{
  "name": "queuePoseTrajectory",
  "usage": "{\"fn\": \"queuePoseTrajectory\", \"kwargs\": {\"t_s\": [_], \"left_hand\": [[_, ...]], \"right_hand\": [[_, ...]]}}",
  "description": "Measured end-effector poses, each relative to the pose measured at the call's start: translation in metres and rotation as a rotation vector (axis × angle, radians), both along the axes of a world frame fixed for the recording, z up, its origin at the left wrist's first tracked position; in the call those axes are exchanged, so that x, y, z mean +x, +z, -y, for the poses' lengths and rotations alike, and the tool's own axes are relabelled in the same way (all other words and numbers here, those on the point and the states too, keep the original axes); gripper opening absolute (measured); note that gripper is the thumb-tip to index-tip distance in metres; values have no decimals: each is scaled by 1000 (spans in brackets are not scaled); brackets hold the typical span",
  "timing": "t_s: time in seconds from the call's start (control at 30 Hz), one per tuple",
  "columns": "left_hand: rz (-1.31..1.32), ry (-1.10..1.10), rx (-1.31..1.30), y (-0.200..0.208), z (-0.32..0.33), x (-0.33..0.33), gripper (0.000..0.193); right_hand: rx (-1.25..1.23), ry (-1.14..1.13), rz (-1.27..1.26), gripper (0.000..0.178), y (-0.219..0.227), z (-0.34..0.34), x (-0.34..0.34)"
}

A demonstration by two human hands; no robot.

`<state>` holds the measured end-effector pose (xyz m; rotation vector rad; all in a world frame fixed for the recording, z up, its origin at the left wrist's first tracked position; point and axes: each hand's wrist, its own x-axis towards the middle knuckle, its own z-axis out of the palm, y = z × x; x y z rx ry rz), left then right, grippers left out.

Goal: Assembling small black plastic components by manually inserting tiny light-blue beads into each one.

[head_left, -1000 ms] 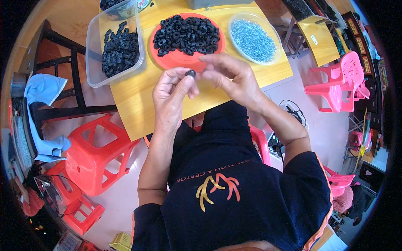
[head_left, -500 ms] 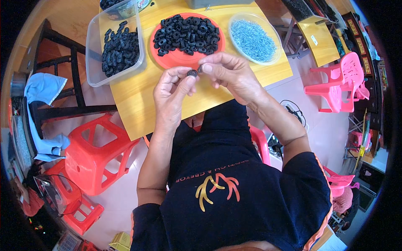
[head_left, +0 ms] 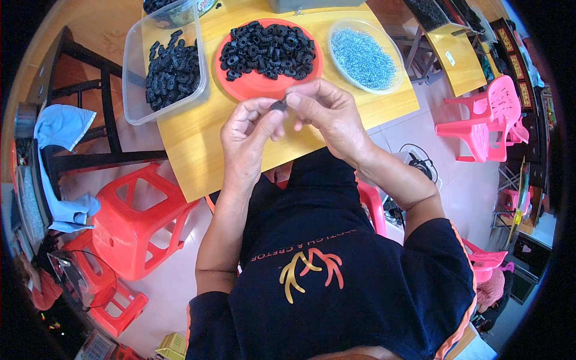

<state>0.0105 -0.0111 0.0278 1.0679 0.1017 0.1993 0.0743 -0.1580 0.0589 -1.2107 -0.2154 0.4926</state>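
Above the near part of the yellow table, my left hand (head_left: 247, 126) pinches a small black plastic piece (head_left: 279, 105), which looks like a cord-lock part, between thumb and fingertips. My right hand (head_left: 327, 111) meets it there, thumb and index finger closed against the piece's right side. Whatever else those fingertips hold is hidden. Just beyond my hands lies a round red-orange tray (head_left: 246, 90) heaped with hollow black plastic parts (head_left: 270, 51). To its left, a clear plastic tub (head_left: 137, 90) holds ribbed black pieces (head_left: 173, 75). On the right, a clear round dish (head_left: 393, 84) carries many tiny bluish, spring-like bits (head_left: 363, 58).
The yellow table (head_left: 198, 162) ends just before my lap. A grey bin (head_left: 312, 5) stands at its far edge. Red stools (head_left: 129, 228) and a dark frame (head_left: 111, 114) draped with blue cloth are at left. Pink chairs (head_left: 480, 126) stand at right.
My right fingertips have come slightly down and closer to the left ones, and the black piece between them has tilted. The trays and tub stay put.
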Motion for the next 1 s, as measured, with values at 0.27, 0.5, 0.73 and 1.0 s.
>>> {"fn": "queuePoseTrajectory", "kwargs": {"t_s": [0.27, 0.5, 0.73, 1.0], "left_hand": [[30, 31, 7, 0, 0, -1, 17], [34, 2, 157, 6, -4, -5, 16], [30, -40, 234, 9, -5, -9, 13], [53, 2, 279, 6, -5, -4, 12]], "right_hand": [[-110, 51, 140, 21, 4, 6, -2], [-210, 234, 87, 22, 20, 14, 10], [-412, 370, 233, 17, 27, 19, 16], [-547, 300, 295, 14, 28, 10, 8]]}}
